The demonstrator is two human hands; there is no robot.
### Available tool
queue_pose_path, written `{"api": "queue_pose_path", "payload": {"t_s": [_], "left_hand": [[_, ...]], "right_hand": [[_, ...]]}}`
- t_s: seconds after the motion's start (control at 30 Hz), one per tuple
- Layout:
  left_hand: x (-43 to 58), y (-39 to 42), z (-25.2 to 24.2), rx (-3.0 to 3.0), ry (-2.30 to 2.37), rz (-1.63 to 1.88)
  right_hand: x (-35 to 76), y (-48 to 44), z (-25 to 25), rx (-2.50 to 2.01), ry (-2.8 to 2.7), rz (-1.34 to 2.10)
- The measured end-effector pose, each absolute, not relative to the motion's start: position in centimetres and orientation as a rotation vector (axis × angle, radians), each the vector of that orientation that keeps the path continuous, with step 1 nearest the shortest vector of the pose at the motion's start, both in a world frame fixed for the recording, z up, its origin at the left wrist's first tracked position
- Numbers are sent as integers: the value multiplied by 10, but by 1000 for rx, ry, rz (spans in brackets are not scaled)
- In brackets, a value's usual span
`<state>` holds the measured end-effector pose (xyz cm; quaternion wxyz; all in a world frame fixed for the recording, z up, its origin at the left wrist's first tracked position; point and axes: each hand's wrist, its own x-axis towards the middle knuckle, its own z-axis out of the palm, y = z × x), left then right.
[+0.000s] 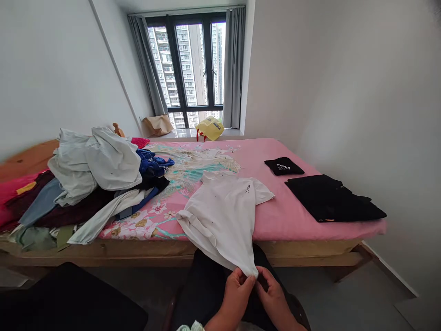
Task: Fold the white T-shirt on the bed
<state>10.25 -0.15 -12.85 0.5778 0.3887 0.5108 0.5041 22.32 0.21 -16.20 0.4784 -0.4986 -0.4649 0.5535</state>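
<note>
A white short-sleeved shirt (225, 211) with a collar and small dark lettering on the chest lies on the pink bed. Its collar points toward the window, and its hem hangs over the near edge of the bed toward me. My left hand (237, 292) pinches the gathered hem between thumb and fingers. Close beside it, my right hand (270, 289) is also closed on the hem. The cloth narrows to a bunched corner where both hands meet, above my dark-clothed lap.
A heap of mixed clothes (96, 170) covers the bed's left side. Folded black garments (334, 200) and a smaller black one (284, 166) lie at the right. On the windowsill are a yellow bag (211, 128) and a brown paper bag (158, 125). The wooden bed frame (310, 259) runs in front.
</note>
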Motion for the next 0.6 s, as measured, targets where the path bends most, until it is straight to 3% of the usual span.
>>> {"api": "queue_pose_path", "payload": {"t_s": [0.23,0.43,0.6], "left_hand": [[101,-10,-139,998,1304,1003],[68,14,-114,1876,1490,1046],[53,60,-113,2517,1365,478]], "right_hand": [[218,5,-182,-1230,-971,1349],[239,13,-191,-1217,-633,1345],[244,12,-200,-1245,-666,1320]]}}
